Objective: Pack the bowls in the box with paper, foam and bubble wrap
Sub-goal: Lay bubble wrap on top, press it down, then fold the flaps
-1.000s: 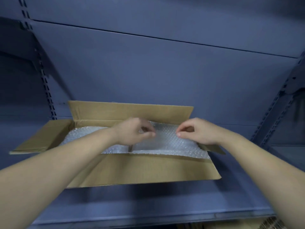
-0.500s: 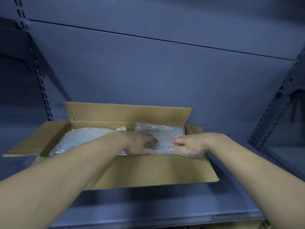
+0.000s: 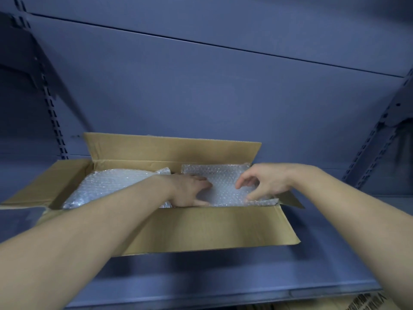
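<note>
Brown cardboard fills the middle of the view: an open box (image 3: pixel 201 229) stands on a blue-grey metal shelf (image 3: pixel 223 276), its long side towards the person. At far left a slotted upright (image 3: pixel 53 121) rises against the back panel. The box's left flap (image 3: pixel 44 182) is folded outward and lies nearly flat, while the back flap (image 3: pixel 172 148) stands up against the panel. Inside the left half of the box lies a rumpled mound of bubble wrap (image 3: pixel 111 186), reaching up to about the rim; what is under it cannot be seen. The left forearm crosses over this mound, and the left hand (image 3: pixel 190 191) lies palm down with fingers straight and released, pressing on the left edge of a second bubble wrap sheet (image 3: pixel 223 177). That sheet lies fairly flat across the right half of the box, from the back wall to the front wall. The right hand (image 3: pixel 266 182) is over the sheet's right part, fingers loosely bent and spread, grasping nothing; its thumb tip touches the sheet near the front edge. Just beyond it the right flap (image 3: pixel 290 199) angles outward. At far right stands another slotted upright (image 3: pixel 368 142).
</note>
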Tool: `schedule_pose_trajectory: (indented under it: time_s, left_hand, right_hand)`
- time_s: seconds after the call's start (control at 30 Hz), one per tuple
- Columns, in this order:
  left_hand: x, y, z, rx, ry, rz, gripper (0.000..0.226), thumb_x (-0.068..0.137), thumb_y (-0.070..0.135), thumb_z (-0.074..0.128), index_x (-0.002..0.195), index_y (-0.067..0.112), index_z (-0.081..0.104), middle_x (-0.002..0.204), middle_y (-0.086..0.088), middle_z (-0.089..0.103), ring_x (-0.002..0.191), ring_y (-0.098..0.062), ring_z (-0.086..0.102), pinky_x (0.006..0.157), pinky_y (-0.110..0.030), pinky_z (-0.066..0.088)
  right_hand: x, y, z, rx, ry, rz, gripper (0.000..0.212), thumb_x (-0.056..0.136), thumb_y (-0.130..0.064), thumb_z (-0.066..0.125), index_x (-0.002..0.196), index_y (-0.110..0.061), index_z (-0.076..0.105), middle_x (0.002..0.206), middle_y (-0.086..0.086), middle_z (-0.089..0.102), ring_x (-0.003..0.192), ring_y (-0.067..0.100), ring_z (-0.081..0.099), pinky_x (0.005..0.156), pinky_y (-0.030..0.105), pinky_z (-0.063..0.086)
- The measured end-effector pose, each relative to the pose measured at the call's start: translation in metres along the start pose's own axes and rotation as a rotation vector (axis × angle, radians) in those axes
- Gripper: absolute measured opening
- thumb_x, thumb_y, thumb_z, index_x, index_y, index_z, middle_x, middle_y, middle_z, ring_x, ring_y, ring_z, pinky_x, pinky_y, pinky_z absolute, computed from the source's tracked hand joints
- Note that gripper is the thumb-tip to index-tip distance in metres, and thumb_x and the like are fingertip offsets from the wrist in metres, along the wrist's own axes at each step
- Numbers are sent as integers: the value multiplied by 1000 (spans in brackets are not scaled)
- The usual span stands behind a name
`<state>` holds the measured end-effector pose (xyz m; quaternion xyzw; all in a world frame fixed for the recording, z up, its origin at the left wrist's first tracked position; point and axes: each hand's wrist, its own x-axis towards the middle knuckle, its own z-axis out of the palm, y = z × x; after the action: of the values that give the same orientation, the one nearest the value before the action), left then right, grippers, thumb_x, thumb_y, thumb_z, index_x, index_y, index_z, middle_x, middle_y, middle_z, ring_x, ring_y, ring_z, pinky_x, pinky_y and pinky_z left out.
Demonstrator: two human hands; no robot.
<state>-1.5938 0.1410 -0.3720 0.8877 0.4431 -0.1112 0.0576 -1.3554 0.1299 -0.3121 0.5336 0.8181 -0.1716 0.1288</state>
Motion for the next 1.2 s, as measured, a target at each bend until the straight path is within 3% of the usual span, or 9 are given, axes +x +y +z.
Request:
schedule_pose_trajectory:
  time_s: [0.13, 0.3, 0.43, 0.67, 0.77, 0.9, 1.03, 1.13, 1.2]
  left_hand:
    - [3, 3, -1, 66, -7, -17, 78, 94, 63, 42, 155, 21, 19, 162, 6, 19, 145, -21, 29, 115, -43, 30]
    - [8, 12, 2, 226, 48, 16, 62, 99, 45, 43, 150, 13, 28, 155, -8, 35, 137, -30, 41, 111, -46, 33]
    - [14, 9, 5, 208, 72, 28, 59, 98, 33, 50, 149, 12, 30, 153, -11, 36, 137, -29, 41, 107, -45, 39]
    - [-1, -2, -1, -64, 37, 65, 74, 96, 52, 50, 155, 17, 23, 162, 4, 22, 146, -17, 27, 117, -30, 24]
    - [2, -4, 2, -4, 24, 54, 76, 96, 49, 52, 156, 17, 17, 163, 2, 19, 146, -19, 27, 117, -33, 27]
    - [8, 5, 7, 170, 46, 31, 68, 101, 26, 45, 157, 15, 7, 164, -8, 12, 148, -25, 21, 114, -40, 31]
    - [14, 14, 7, 252, 75, 22, 67, 101, 33, 45, 155, 16, 12, 158, -13, 25, 142, -31, 33, 109, -46, 36]
    - [13, 12, 6, 241, 75, 29, 66, 100, 41, 44, 156, 21, 13, 159, -10, 25, 142, -30, 33, 109, -47, 37]
    - [9, 8, 5, 230, 89, 40, 66, 100, 43, 43, 156, 23, 14, 160, -8, 24, 144, -28, 30, 109, -47, 37]
  right_hand:
    - [8, -6, -4, -181, -58, 46, 67, 90, -35, 69, 148, -36, 36, 152, -6, 40, 135, 16, 43, 103, 26, 37]
    - [30, -8, 19, -429, 2, -7, 88, 86, -36, 72, 153, -42, 15, 156, -3, 27, 141, 24, 33, 108, 42, 39]
    - [28, -1, 23, -434, 47, -43, 86, 84, -49, 70, 152, -41, 18, 153, -6, 30, 140, 21, 33, 105, 47, 42]
    - [16, 7, 9, -375, 22, -33, 80, 85, -48, 71, 152, -33, 29, 153, -5, 39, 137, 20, 39, 112, 36, 34]
    - [20, 7, 13, -451, 26, -46, 79, 87, -41, 70, 152, -37, 25, 151, -4, 39, 136, 21, 38, 109, 39, 38]
    - [24, 6, 26, -584, 90, -84, 78, 93, -32, 63, 153, -41, 13, 152, -5, 31, 141, 21, 30, 106, 40, 38]
    - [26, 4, 29, -613, 96, -91, 80, 93, -18, 60, 153, -39, 11, 152, -2, 30, 140, 23, 31, 102, 38, 39]
    - [27, 6, 26, -574, 63, -81, 80, 92, -29, 63, 153, -41, 14, 152, -5, 31, 138, 23, 35, 99, 42, 45]
    - [25, 8, 21, -515, 47, -77, 81, 89, -36, 66, 153, -40, 17, 155, -8, 30, 141, 21, 34, 105, 45, 42]
